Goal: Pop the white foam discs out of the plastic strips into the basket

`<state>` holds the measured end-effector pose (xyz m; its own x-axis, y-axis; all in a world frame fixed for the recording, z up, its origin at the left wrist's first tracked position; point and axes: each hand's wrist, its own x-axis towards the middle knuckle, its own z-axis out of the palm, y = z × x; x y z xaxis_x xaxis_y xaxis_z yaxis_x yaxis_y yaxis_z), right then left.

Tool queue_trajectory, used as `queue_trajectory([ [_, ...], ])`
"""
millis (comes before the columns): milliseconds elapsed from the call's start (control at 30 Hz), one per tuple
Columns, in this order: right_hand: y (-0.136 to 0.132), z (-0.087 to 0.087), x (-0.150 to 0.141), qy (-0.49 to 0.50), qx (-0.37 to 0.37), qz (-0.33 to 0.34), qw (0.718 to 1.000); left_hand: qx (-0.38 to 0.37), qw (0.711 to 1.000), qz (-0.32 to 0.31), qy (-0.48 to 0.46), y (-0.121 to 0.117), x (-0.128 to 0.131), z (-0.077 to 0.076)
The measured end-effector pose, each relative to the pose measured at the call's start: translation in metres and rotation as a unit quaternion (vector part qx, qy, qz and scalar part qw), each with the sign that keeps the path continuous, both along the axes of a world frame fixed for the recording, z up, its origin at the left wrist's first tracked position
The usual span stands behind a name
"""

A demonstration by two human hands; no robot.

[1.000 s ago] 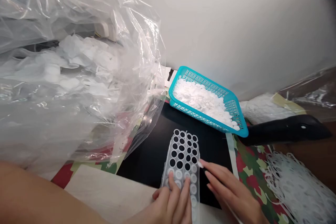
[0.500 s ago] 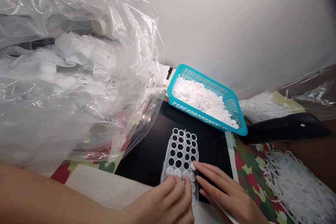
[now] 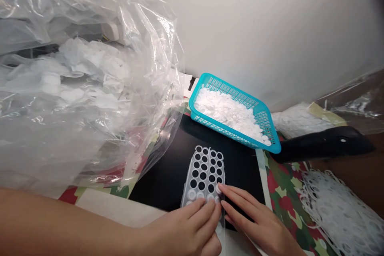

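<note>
In front of me a translucent plastic strip [image 3: 207, 164] with rows of round holes lies on a black board [image 3: 162, 172]. Its far holes show black; white round discs [image 3: 191, 195] fill several nearer ones. My left hand [image 3: 192, 228] bends over the near part of the strip, fingers curled down together; what their tips hold, if anything, is hidden. From the right, my right hand [image 3: 255, 216] reaches to the strip's edge. Its index fingertip is on a small white disc [image 3: 219, 188] at a hole, with the other fingers just below and the thumb out of sight.
Behind the strip, a turquoise basket [image 3: 235, 131] holds many white discs. A large clear bag [image 3: 90, 136] of white pieces fills the left side. A black handle-like object [image 3: 330, 144] and a pile of empty hole strips [image 3: 339, 212] are at right, by a patterned cloth [image 3: 288, 204].
My left hand has shifted slightly right, closer to my right fingertips. My right index finger stays at the same disc. The whole view has slid slightly.
</note>
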<state>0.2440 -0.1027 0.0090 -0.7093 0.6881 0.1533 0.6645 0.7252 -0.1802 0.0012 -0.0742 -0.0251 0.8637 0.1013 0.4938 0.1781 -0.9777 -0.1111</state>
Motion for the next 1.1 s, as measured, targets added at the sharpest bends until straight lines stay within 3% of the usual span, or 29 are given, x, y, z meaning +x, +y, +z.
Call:
queue_trajectory([
  [133,-0.002,-0.004,-0.002,0.015,0.026,-0.007,1.0,-0.017,0.999,0.029,0.007,-0.005,0.002,-0.001],
  [500,0.006,-0.007,-0.006,0.131,0.14,-0.143,0.971,-0.016,0.999,0.025,0.017,-0.006,0.0,0.002],
  [567,0.008,-0.004,-0.006,0.131,0.193,-0.191,0.954,-0.017,0.999,0.02,0.02,-0.006,0.0,0.002],
  [667,0.012,0.001,-0.004,0.153,0.275,-0.282,0.906,-0.015,0.999,0.02,0.023,-0.006,-0.001,0.004],
  [933,0.032,-0.005,0.019,0.216,0.288,-0.39,0.847,-0.019,0.999,0.022,0.042,-0.008,-0.003,0.006],
  [1100,0.05,-0.012,0.03,0.244,0.276,-0.386,0.846,-0.009,0.999,0.027,0.041,-0.008,-0.001,0.003],
])
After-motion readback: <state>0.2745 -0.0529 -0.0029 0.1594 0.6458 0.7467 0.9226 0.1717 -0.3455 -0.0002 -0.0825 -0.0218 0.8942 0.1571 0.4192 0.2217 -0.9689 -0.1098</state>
